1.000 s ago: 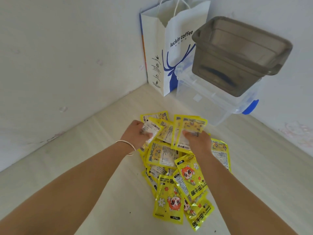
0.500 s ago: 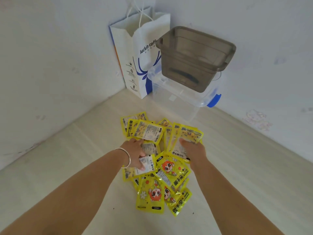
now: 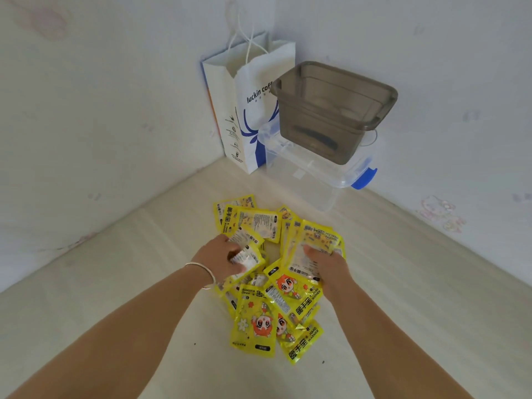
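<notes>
A heap of several yellow hand-warmer packets (image 3: 260, 326) lies on the pale floor in front of me. My left hand (image 3: 220, 259), with a thin bracelet at the wrist, grips a small bunch of packets (image 3: 246, 254) at the heap's left side. My right hand (image 3: 325, 262) holds a fanned stack of packets (image 3: 313, 240) with the thumb on top, at the heap's right side. More packets (image 3: 250, 217) lie spread beyond both hands.
In the room's corner stands a white paper bag (image 3: 247, 110) with blue print. Beside it a smoky grey plastic bin (image 3: 334, 110) sits on a clear lidded box (image 3: 311, 174) with a blue latch. Walls close in left and right.
My left hand dropped from the far packets back to the heap's left side and took hold of packets there. The right hand kept its stack. The view shifted, so the corner looks farther away.
</notes>
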